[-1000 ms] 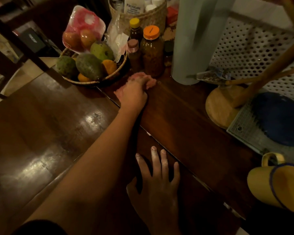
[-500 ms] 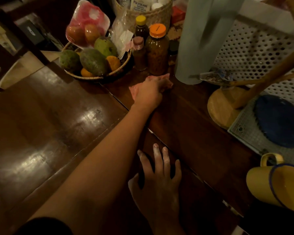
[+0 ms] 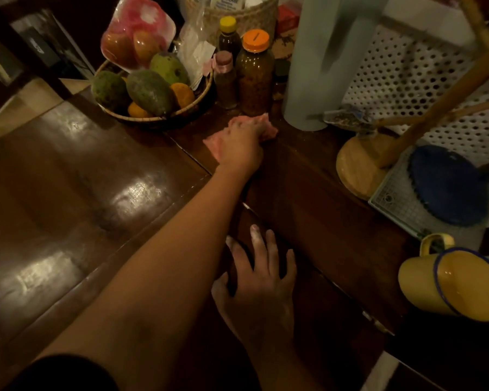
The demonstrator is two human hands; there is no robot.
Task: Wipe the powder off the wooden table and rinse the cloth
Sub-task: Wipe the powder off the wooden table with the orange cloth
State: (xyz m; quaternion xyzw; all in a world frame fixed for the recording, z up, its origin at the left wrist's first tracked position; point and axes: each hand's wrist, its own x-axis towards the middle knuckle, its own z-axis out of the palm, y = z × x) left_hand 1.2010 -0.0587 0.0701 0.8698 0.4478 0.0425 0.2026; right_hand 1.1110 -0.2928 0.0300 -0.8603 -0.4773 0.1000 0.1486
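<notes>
A dark, glossy wooden table (image 3: 68, 198) fills most of the frame, with seams between its boards running from the upper centre towards the lower right. A white perforated panel (image 3: 407, 80) is seen at the upper right, and a tall pale grey-green cylinder (image 3: 322, 66) is stood on the table just left of it. A shallow woven basket (image 3: 181, 112) holding green and orange fruit is placed at the upper left of centre. A yellow enamel mug with a blue rim (image 3: 446, 286) is laid on its side at the lower right. A round light-wood base (image 3: 356, 167) carrying slanted wooden rods is set at the right. A brown glass jar with an orange lid (image 3: 255, 77) is stood between the basket and the cylinder.

The crumpled pink cloth (image 3: 213, 145) is found on the table at upper centre, just in front of that jar. It is held down by the left hand (image 3: 242, 145), whose fingers are bent over it. The right hand (image 3: 261, 289) is laid flat on the table at lower centre, fingers straight and spread, nothing grasped; white powder is seen on its fingertips (image 3: 255, 230).
</notes>
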